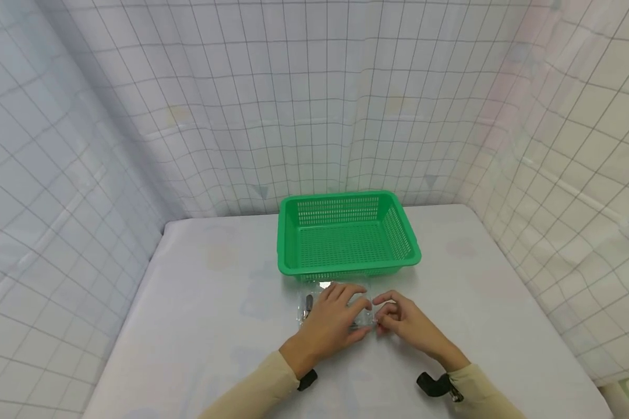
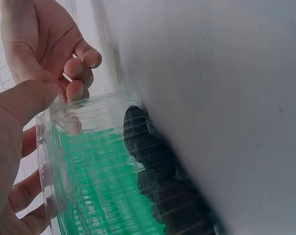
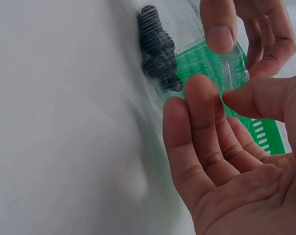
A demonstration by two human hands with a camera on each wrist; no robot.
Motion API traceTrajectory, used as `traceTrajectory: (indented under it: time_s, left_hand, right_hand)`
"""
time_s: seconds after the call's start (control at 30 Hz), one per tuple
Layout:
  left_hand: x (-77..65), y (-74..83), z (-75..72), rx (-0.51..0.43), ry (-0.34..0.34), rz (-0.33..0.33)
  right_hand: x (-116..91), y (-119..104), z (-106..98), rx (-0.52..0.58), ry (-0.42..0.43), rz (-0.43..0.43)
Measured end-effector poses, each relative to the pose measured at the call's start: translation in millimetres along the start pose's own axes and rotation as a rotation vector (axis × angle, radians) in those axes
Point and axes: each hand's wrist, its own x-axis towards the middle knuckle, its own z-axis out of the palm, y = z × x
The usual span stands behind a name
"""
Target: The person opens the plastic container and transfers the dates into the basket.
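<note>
A clear plastic box point(image 1: 368, 317) lies on the table in front of the green basket. Several dark, lumpy pieces point(image 2: 175, 191) show through its side; their kind is unclear. My left hand point(image 1: 327, 323) lies across the lid, fingers spread over the top and thumb at the near right corner. At the box's right end is my right hand point(image 1: 406, 326), its thumb and fingertips pinching close at the rim. In the right wrist view, the right thumb point(image 3: 256, 100) meets the fingers point(image 3: 202, 107) there, just below the left thumb point(image 3: 220, 34).
The green basket point(image 1: 348, 270), with slotted walls, stands right behind the box. White cloth covers the table point(image 1: 215, 302). Checked curtains point(image 1: 314, 105) hang at the back and both sides. A black strap piece point(image 1: 434, 384) sticks out at the right wrist.
</note>
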Motion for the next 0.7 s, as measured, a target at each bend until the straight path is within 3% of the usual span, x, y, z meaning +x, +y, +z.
traceTrajectory:
  time_s: [0.27,0.53,0.7]
  left_hand:
    - [3.6,9.3,7.2,-0.049,-0.022,-0.026]
    - [6.8,14.8,1.7,-0.145,-0.05,-0.05]
    - [11.8,14.7,-2.9,-0.176,-0.087,-0.057]
  right_hand:
    - [-6.7,5.3,2.2,0.109,-0.029,0.074]
    - [-4.3,5.8,0.7,0.165,-0.105,0.12]
    - [-0.2,2.6,-4.4,0.256,-0.143,0.173]
